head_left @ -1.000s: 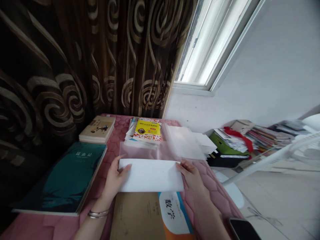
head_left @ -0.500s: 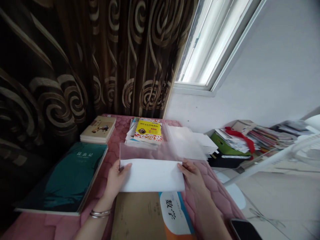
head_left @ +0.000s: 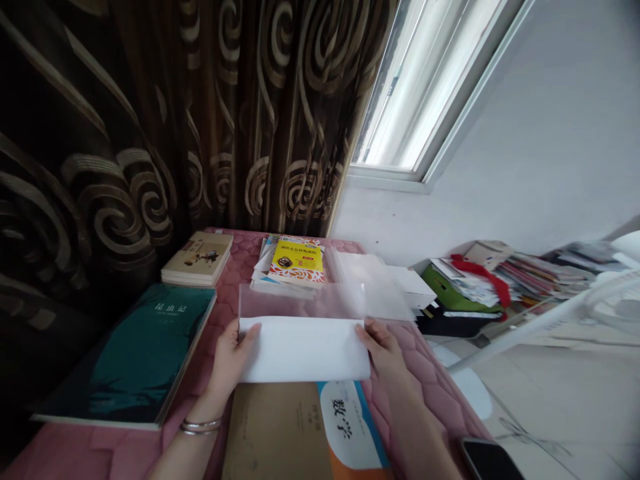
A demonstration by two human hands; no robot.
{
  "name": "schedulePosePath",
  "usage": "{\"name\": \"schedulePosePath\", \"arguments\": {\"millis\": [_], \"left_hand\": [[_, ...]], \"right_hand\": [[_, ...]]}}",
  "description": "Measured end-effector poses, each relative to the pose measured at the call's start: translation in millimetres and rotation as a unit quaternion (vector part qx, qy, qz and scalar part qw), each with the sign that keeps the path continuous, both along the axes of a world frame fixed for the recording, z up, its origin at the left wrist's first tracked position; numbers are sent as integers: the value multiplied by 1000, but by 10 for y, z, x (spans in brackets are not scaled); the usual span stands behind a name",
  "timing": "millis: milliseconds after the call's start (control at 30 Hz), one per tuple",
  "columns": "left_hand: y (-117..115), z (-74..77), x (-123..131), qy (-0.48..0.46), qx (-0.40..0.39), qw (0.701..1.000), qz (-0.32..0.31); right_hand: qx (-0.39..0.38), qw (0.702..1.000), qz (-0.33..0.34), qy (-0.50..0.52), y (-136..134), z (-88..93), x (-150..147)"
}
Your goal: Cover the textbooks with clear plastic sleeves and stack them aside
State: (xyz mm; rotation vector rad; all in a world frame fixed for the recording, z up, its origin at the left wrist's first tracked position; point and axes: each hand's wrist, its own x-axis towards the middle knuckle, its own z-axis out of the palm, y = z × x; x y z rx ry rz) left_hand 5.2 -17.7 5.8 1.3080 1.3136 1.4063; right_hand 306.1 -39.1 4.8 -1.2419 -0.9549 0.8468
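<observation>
Two hands, left hand (head_left: 227,357) and right hand (head_left: 385,353), pinching white sheet (head_left: 305,350) edges over clear sleeve (head_left: 300,300); uneven pull may crease it.

Very little differs from a second ago. The white folded sheet (head_left: 304,349) sits a touch higher and its right edge reaches slightly further right, now covering a little more of the top of the brown workbook (head_left: 300,430). The left hand (head_left: 227,363) has its thumb tip a shade lower on the sheet's left corner, and the right hand (head_left: 385,353) has slid marginally rightward along with the sheet's edge.
</observation>
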Motion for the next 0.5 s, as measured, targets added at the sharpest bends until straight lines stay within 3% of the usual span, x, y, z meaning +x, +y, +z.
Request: {"name": "schedulePosePath", "arguments": {"millis": [100, 300, 500], "left_hand": [[-1, -3, 2, -10, -7, 1000, 5], [-11, 21, -12, -34, -31, 999, 2], [3, 58, -20, -37, -24, 999, 4]], "right_hand": [[-21, 1000, 20, -6, 1, -9, 19], [-8, 999, -22, -35, 0, -54, -21], [-30, 992, -64, -101, -53, 73, -101]]}}
